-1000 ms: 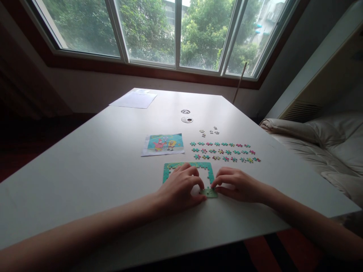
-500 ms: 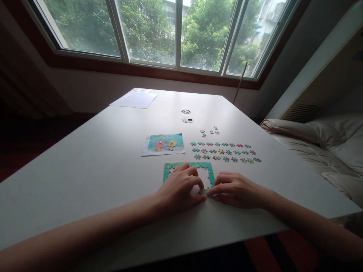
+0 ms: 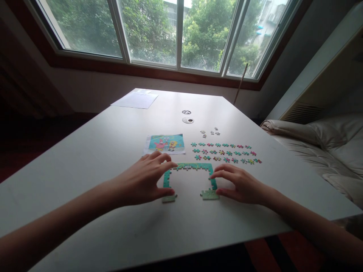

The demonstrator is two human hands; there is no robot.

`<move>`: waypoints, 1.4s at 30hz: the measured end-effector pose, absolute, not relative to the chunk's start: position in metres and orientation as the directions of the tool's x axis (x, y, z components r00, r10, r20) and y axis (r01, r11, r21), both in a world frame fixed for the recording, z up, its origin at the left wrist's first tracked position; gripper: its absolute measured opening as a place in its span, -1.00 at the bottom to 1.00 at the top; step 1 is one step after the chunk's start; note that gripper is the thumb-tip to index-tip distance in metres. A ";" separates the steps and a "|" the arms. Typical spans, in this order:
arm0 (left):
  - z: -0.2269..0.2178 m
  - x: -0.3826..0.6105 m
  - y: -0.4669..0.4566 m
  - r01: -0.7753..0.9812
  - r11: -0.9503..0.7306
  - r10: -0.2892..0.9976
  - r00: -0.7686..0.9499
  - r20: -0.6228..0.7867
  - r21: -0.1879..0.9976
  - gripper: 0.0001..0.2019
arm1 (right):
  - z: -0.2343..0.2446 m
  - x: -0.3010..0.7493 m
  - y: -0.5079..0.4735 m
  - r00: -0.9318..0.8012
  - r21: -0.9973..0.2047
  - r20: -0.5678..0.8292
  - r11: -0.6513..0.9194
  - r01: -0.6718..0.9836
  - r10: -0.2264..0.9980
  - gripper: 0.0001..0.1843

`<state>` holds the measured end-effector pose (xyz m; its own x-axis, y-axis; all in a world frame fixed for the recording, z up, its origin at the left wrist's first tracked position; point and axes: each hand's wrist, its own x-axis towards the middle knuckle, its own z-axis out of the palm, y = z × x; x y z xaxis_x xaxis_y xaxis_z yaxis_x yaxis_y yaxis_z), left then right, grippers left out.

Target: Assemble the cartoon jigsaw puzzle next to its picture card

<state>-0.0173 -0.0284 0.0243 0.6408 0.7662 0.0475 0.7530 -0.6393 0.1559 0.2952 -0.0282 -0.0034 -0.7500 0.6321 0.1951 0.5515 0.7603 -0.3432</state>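
Note:
A jigsaw puzzle border (image 3: 195,166) lies on the white table, joined along its top and both sides, with a gap in the bottom edge. My left hand (image 3: 150,175) spreads over its left side, thumb by the lower left corner piece (image 3: 169,198) and fingers near the top left corner. On the other side, my right hand (image 3: 239,183) has its fingers apart, fingertips at the right edge and thumb beside the light green bottom right section (image 3: 209,195). Neither hand holds a piece. Loose jigsaw pieces (image 3: 221,152) lie in three rows beyond my right hand.
A cartoon reference picture (image 3: 167,143) lies behind the puzzle. Several more loose pieces (image 3: 212,132) sit farther back, near two round discs (image 3: 187,120). White paper sheets (image 3: 136,100) are at the far left. A padded sofa (image 3: 323,147) stands to the right.
My left hand has moved left and opened away from the bottom edge. My right hand has spread its fingers and shifted slightly right. The bottom right section now shows uncovered.

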 end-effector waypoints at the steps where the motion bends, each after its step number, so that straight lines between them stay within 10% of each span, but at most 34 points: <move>1: 0.021 -0.024 -0.028 0.759 -0.634 0.771 0.636 0.042 0.148 -0.42 | -0.005 0.295 -0.027 -0.738 -0.339 0.180 0.745 0.575 0.651 -0.62; 7: 0.008 -0.040 -0.029 0.775 -0.612 0.783 0.622 -0.022 0.158 -0.23 | -0.011 0.293 -0.023 -0.699 -0.341 0.113 0.688 0.640 0.706 -0.35; 42: 0.007 -0.049 -0.038 0.743 -0.649 0.755 0.656 0.015 0.167 -0.18 | -0.012 0.299 -0.020 -0.743 -0.321 0.067 0.719 0.616 0.666 -0.22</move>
